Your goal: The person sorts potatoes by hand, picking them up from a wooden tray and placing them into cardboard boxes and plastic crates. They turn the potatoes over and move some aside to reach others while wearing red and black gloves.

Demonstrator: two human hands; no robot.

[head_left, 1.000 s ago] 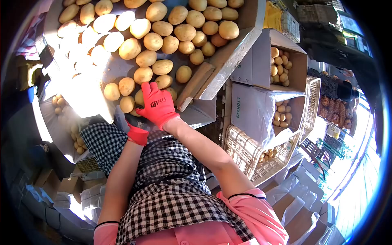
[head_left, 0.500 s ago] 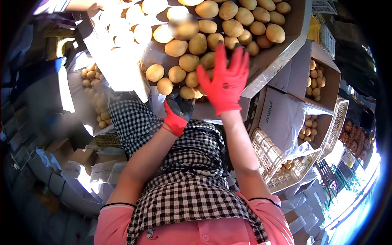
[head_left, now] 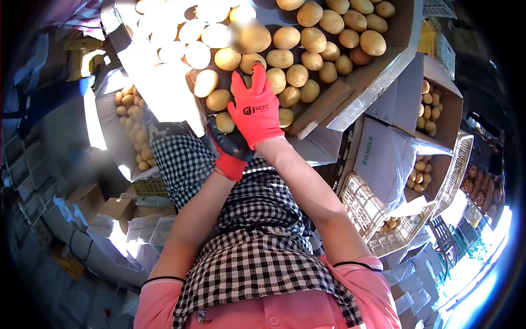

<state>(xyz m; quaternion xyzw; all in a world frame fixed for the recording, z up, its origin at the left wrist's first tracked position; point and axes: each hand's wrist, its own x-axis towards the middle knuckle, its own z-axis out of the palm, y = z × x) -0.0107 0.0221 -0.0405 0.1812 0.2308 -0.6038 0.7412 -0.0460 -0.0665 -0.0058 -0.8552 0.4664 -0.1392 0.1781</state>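
Note:
A sorting table [head_left: 378,66] holds a heap of yellow-brown potatoes [head_left: 307,41]. My right hand [head_left: 256,109], in a red glove, lies on the potatoes at the table's near edge, its fingers curled over one potato [head_left: 245,81]. My left hand [head_left: 231,147], in a glove with a dark palm and red cuff, is cupped just below that edge. It touches a small potato [head_left: 224,122], and I see nothing inside its palm. Both arms reach up from my checked apron.
Right of the table, open cardboard boxes [head_left: 433,104] and a wicker-like crate [head_left: 367,214] hold small potatoes. A bag of small potatoes [head_left: 134,126] stands at the left. Folded cartons [head_left: 109,219] lie on the floor at lower left. Strong sun glares on the table's left part.
My right hand, spread wide and raised over the pile half a second ago, has come down and curled onto the potatoes at the near edge. The left hand stays under the edge.

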